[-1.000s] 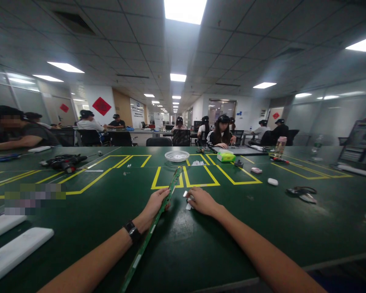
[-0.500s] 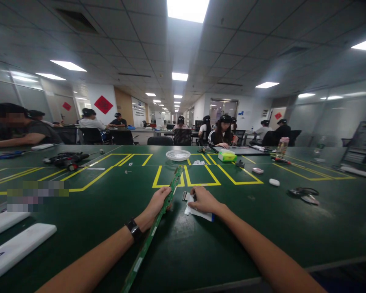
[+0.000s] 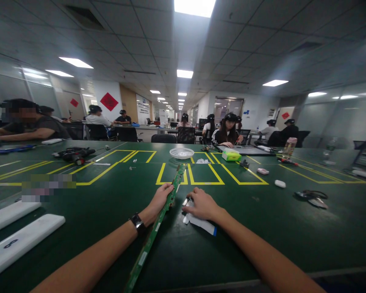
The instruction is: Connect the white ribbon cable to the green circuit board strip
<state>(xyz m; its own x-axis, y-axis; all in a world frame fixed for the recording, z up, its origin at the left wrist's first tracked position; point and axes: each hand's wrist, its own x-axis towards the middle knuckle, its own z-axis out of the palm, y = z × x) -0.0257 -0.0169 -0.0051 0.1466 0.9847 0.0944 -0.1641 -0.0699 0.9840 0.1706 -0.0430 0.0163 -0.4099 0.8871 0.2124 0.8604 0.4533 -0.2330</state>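
Observation:
A long, narrow green circuit board [image 3: 158, 228] slants from the bottom edge up to the middle of the view. My left hand [image 3: 160, 202], with a dark watch on its wrist, is closed round the board's upper part. Just right of the board, my right hand [image 3: 203, 204] has its fingers bent over a white flat cable [image 3: 203, 224] with a blue end. Thumb and fingertips pinch the cable near its dark connector end. The cable's blue end points to the lower right, close to the green tabletop.
Ahead are a white round basket [image 3: 181, 153], a green tissue pack [image 3: 231, 155] and yellow tape outlines. White slabs [image 3: 24, 244] lie at left, behind them a dark tool [image 3: 75, 154]. A coiled cable [image 3: 311, 197] lies at right. People sit at the far side.
My right hand has shifted its fingers to the cable's connector end, and the cable's blue end now shows further out below. The whole view has shifted slightly.

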